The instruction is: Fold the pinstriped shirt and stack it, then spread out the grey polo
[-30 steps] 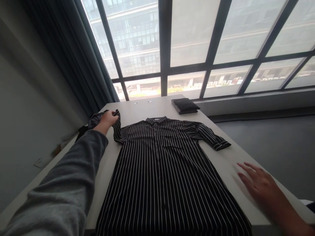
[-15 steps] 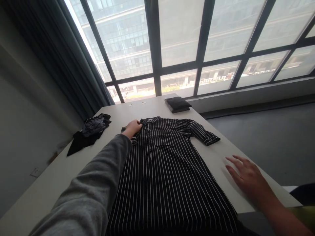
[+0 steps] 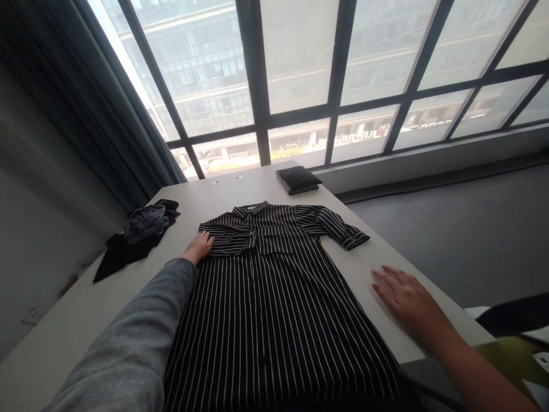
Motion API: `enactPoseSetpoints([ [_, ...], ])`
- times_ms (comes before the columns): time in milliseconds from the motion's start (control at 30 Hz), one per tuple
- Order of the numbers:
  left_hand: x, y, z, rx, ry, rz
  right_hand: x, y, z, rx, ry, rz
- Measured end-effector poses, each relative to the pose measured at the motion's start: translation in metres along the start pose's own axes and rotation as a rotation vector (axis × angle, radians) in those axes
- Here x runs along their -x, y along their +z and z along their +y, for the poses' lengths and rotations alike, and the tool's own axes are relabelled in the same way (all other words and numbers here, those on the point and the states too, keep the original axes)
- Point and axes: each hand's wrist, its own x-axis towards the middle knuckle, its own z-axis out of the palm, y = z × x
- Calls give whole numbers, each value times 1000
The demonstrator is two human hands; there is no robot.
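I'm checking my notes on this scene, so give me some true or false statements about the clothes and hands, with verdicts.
1. The left hand touches the striped shirt. True.
2. Both hands are on the shirt. False: the right hand is open, apart from it.
3. The folded dark stack lies beyond the collar. True.
4. Both sleeves point outward. False: the sleeve at picture left lies folded inward over the shirt front.

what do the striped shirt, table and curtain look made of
Striped shirt: probably thin woven fabric, matte, shown by soft creases; fibre unclear.
Table: smooth white top, possibly laminate, given its even, grainless surface.
Curtain: likely heavy matte cloth, judging by its deep folds.
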Motion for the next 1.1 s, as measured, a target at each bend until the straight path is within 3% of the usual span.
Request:
enactPoseSetpoints([
  [167, -3, 25, -9, 39, -51, -27, -7, 5, -3, 34, 11, -48],
  [300, -3, 32, -13, 54, -67, -28, -9, 7, -3, 47, 21, -56],
  [667, -2, 26, -34, 52, -123, -20, -12, 2, -6, 50, 8, -47],
  [1100, -1, 16, -99, 5, -184, -25, -13, 4, -9, 69, 8, -42],
])
